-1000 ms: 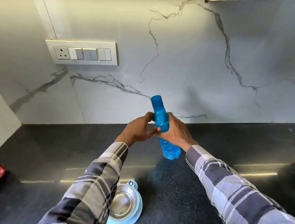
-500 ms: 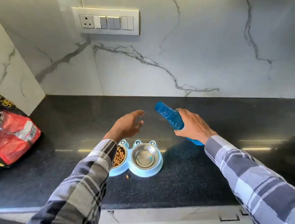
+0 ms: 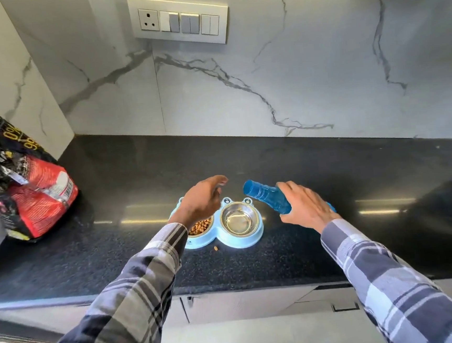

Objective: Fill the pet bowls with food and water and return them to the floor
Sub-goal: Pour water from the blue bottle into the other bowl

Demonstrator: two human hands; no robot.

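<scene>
Pet bowls (image 3: 226,237), a pale blue double feeder, sit on the black counter (image 3: 329,178) near its front edge, between our two arms. We note the counter first as the biggest surface: dark speckled stone under a white marbled wall carrying a switch plate (image 3: 179,23). At the far left of the counter a red and black food bag (image 3: 27,188) stands crumpled, well apart from the feeder. Our sleeves are plaid. Our right hand (image 3: 303,209) wraps its fingers round a blue bottle (image 3: 266,196), tilted with its top pointing left, up beside the right steel bowl (image 3: 237,219); no water shows pouring, and we cannot tell whether the cap is on. Our left hand (image 3: 201,200) hovers above the left bowl (image 3: 201,225), fingers loosely spread, holding nothing. The left bowl holds brown kibble, partly hidden by the wrist. The right bowl looks shiny and bare. One stray kibble (image 3: 215,248) lies on the counter, just in front of the feeder.
</scene>
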